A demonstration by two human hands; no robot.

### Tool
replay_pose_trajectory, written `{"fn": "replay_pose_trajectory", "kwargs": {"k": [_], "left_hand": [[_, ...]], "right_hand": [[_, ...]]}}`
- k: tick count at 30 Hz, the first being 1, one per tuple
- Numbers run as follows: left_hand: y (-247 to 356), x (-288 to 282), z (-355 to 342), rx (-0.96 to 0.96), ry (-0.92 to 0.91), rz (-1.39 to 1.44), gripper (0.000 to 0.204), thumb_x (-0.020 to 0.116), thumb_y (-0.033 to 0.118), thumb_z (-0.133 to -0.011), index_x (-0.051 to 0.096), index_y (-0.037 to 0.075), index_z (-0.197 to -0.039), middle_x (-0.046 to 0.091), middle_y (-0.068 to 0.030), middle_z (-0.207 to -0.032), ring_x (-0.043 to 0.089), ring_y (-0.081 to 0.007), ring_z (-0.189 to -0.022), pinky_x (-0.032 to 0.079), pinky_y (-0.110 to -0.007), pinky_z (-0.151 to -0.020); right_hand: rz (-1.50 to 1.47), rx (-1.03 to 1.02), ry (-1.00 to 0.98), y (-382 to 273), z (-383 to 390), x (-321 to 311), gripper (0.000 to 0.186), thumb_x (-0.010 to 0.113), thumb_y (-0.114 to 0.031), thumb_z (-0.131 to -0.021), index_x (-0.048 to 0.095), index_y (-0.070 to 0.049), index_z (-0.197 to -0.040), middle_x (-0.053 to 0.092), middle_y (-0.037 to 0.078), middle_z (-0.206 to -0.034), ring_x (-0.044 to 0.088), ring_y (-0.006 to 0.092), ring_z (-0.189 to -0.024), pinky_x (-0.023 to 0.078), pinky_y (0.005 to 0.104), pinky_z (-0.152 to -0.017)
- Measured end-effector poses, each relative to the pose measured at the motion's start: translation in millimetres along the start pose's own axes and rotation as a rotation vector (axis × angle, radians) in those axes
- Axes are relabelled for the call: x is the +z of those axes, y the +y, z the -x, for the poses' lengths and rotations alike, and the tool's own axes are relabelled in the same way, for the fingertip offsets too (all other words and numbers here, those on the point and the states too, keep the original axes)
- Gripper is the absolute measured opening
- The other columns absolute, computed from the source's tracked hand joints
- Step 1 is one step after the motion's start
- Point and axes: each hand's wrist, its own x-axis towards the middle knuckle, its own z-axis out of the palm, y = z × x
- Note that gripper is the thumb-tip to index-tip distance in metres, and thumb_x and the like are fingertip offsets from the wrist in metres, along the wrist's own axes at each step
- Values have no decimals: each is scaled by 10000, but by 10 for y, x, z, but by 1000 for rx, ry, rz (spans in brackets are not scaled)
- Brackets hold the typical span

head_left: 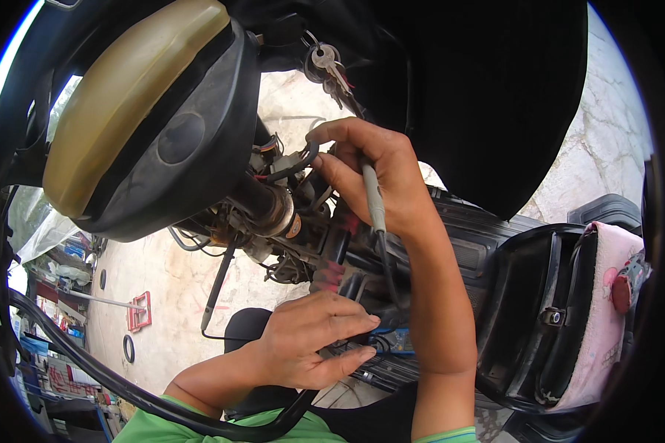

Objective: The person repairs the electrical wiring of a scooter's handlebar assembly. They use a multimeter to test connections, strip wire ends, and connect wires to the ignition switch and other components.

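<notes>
My right hand [380, 166] is closed, with thumb and forefinger pinching a black-sleeved wire [295, 171] among the exposed wiring. Tucked in the same hand is a grey test probe [374, 196], whose black lead runs down past my forearm. My left hand [310, 336] is lower down, thumb and fingers apart, beside a blue box-shaped device [399, 341] partly hidden below. Another dark probe [218, 284] hangs against the wiring with its thin lead trailing toward my left arm. A blurred red-and-black part [336, 255] lies between my hands; its kind is unclear.
A scooter's headlamp housing [177, 140] with a yellowish lens fills the upper left. Keys [326, 63] hang near the black front panel [488, 88]. At right is the seat [528, 317] with a pink cloth [587, 317]. A curved black bar [125, 395] crosses the lower left.
</notes>
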Motion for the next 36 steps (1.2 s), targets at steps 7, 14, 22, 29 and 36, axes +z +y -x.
{"fn": "replay_pose_trajectory", "kwargs": {"k": [7,14,22,29,36], "left_hand": [[-11,-10,11,13,-16,18,392,850,73,-748,717,-5,-1108,708,-136,-969,691,-258,-773,557,-328,-672],[-19,-57,59,-150,46,319,304,748,26,-884,677,-77,-1161,681,-161,-969,681,-185,-822,562,-283,-710],[73,1,189,-178,233,428,167,704,55,-948,695,-80,-1047,682,-154,-913,672,-165,-745,547,-254,-641],[231,-302,313,145,257,30,110,721,-22,-868,710,-74,-964,724,-154,-822,697,-215,-721,534,-274,-631],[250,-704,499,115,389,-289,118,702,-58,-872,713,-83,-987,721,-157,-884,676,-180,-765,535,-269,-695]], "right_hand": [[163,-111,66,-1,-47,26,150,729,-136,-935,716,4,-987,573,-7,-642,469,51,-567,376,250,-520],[30,129,173,-169,26,140,174,705,-125,-939,712,40,-885,579,30,-601,492,84,-565,382,290,-514],[-31,192,259,-316,241,244,179,697,-119,-959,695,47,-893,588,-8,-644,470,38,-570,362,245,-504],[56,174,323,-355,327,341,183,694,-128,-955,701,48,-907,589,16,-657,502,65,-607,402,267,-543],[140,122,369,-365,327,380,153,695,-89,-906,725,47,-970,668,94,-732,557,113,-640,464,301,-603]]}}
